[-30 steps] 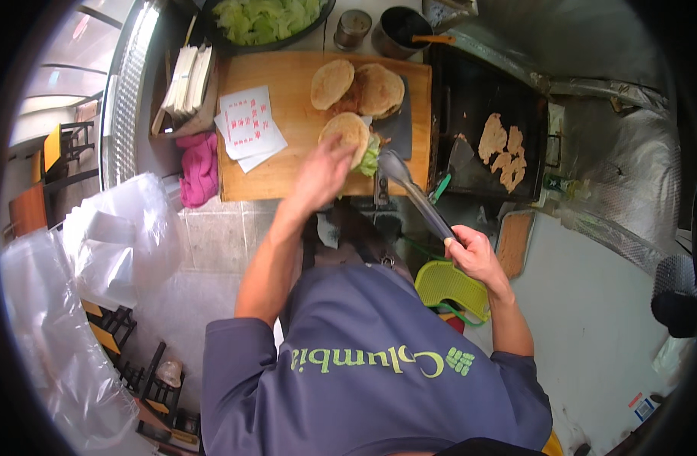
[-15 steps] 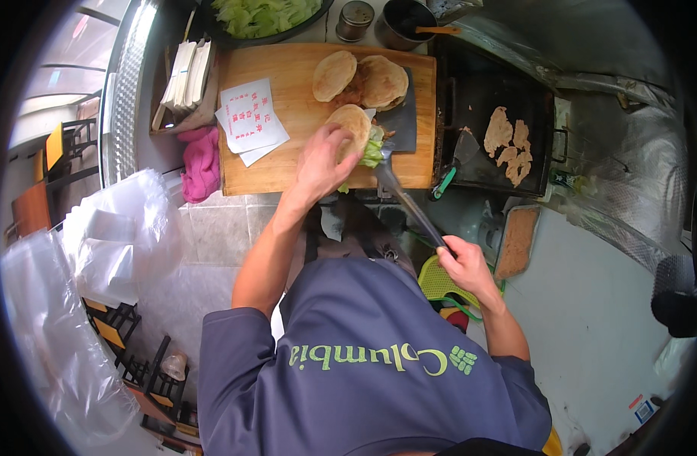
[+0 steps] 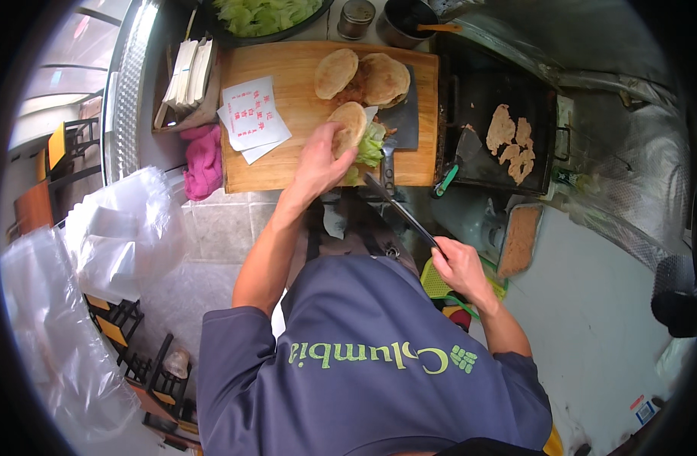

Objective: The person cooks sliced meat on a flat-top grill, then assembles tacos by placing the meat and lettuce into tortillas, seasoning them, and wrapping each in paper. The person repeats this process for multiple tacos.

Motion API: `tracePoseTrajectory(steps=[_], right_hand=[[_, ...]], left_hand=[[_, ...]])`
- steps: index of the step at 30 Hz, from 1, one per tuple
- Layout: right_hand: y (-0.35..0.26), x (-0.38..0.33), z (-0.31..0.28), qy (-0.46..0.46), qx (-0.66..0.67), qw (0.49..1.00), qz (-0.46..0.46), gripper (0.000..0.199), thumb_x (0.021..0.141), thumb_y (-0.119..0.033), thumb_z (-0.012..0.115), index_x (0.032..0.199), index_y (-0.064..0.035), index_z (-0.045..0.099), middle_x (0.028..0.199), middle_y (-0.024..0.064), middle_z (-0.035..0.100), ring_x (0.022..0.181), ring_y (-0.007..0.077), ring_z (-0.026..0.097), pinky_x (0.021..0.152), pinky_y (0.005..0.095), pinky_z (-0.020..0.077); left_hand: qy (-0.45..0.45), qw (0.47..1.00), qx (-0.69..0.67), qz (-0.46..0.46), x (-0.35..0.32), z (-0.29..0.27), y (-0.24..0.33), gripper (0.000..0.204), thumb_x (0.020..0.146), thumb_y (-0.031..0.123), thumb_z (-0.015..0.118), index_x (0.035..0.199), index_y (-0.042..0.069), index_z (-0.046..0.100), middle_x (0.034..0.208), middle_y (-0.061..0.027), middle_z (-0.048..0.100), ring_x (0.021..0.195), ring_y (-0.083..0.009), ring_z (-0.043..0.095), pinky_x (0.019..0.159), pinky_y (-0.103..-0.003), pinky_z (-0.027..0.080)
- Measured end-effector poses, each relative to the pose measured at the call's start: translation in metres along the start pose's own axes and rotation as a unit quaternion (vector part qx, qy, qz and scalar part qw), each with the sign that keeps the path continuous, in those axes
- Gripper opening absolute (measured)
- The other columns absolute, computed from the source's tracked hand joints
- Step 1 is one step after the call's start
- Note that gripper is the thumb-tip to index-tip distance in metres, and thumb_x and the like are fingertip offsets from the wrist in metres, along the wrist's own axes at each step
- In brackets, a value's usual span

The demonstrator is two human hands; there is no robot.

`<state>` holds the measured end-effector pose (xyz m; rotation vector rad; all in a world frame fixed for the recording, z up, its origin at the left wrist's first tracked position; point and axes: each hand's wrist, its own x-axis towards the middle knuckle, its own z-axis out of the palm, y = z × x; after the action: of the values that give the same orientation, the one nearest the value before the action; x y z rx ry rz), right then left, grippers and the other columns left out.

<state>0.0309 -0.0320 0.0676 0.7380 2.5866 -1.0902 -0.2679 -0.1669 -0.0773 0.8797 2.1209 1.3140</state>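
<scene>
My left hand [image 3: 323, 161] is closed around a round, split flatbread [image 3: 350, 125] at the front of the wooden cutting board [image 3: 295, 76]. Lettuce [image 3: 372, 144] and some browned filling stick out of its right side. In my right hand [image 3: 460, 266] is a long, slim dark tool [image 3: 405, 212], whose exact kind I cannot make out; its far tip is just below the lettuce. A wide dark cleaver [image 3: 403, 121] lies flat on the board, with its metal handle toward me. Behind the held bread are two more flatbreads [image 3: 336, 74] with browned filling between them.
Printed paper sleeves [image 3: 251, 118] lie on the board's left, near a box of stacked sleeves [image 3: 189, 76] and a pink cloth [image 3: 202, 161]. On the right, a black griddle [image 3: 485, 99] holds meat pieces [image 3: 502, 129] and a scraper [image 3: 464, 148]. A lettuce bowl [image 3: 268, 15] stands behind.
My right hand has drawn the dark tool back toward me, its tip now away from the bread's filling. The left hand has shifted only slightly, still on the flatbread.
</scene>
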Motion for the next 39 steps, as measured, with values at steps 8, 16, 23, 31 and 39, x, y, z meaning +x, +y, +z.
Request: tracePoseTrajectory(steps=[8, 16, 23, 31, 39], right_hand=[[-0.020, 0.037, -0.001, 0.056, 0.071, 0.994, 0.057, 0.017, 0.092, -0.011, 0.062, 0.105, -0.0008, 0.064, 0.079, 0.0195, 0.062, 0.070, 0.0376, 0.062, 0.063, 0.0411, 0.0493], [0.006, 0.006, 0.026, 0.053, -0.095, 0.993, -0.049, 0.021, 0.086, -0.012, 0.065, 0.103, -0.0001, 0.064, 0.082, 0.0168, 0.066, 0.075, 0.0372, 0.066, 0.068, 0.0448, 0.0541], [-0.002, -0.003, 0.009, 0.052, -0.019, 0.998, -0.023, 0.015, 0.088, -0.007, 0.063, 0.100, 0.0011, 0.064, 0.078, 0.0177, 0.063, 0.074, 0.0378, 0.064, 0.066, 0.0440, 0.0521], [-0.018, 0.034, 0.008, 0.103, 0.064, 0.992, 0.035, 0.020, 0.092, -0.009, 0.062, 0.108, 0.0016, 0.065, 0.077, 0.0127, 0.063, 0.067, 0.0232, 0.061, 0.062, 0.0353, 0.0490], [0.007, 0.019, 0.019, -0.040, 0.316, 0.924, 0.213, 0.016, 0.098, -0.014, 0.058, 0.089, -0.0029, 0.064, 0.070, 0.0000, 0.064, 0.060, 0.0059, 0.056, 0.054, 0.0244, 0.0445]], left_hand=[[-0.017, 0.985, -0.144, -0.092, -0.007, -0.003, -0.001, 0.049, 0.091, 0.024, 0.066, 0.128, -0.006, 0.055, 0.117, -0.0243, 0.063, 0.104, -0.0344, 0.063, 0.092, -0.041, 0.050], [-0.004, 0.994, -0.084, -0.071, -0.006, -0.006, 0.008, 0.049, 0.091, 0.026, 0.066, 0.128, -0.005, 0.055, 0.116, -0.0240, 0.063, 0.102, -0.0329, 0.063, 0.090, -0.040, 0.050], [-0.005, 0.985, -0.148, -0.090, -0.010, -0.004, -0.007, 0.049, 0.092, 0.024, 0.066, 0.130, -0.005, 0.053, 0.119, -0.0220, 0.064, 0.103, -0.0301, 0.065, 0.091, -0.038, 0.051], [-0.007, 0.974, -0.193, -0.115, -0.007, -0.005, -0.003, 0.049, 0.091, 0.021, 0.067, 0.131, -0.006, 0.052, 0.125, -0.0217, 0.061, 0.108, -0.0284, 0.063, 0.093, -0.037, 0.051], [0.008, 0.997, -0.012, 0.078, -0.010, -0.003, 0.009, 0.047, 0.092, 0.015, 0.062, 0.137, 0.003, 0.055, 0.143, -0.0293, 0.048, 0.126, -0.0443, 0.053, 0.106, -0.044, 0.046]])
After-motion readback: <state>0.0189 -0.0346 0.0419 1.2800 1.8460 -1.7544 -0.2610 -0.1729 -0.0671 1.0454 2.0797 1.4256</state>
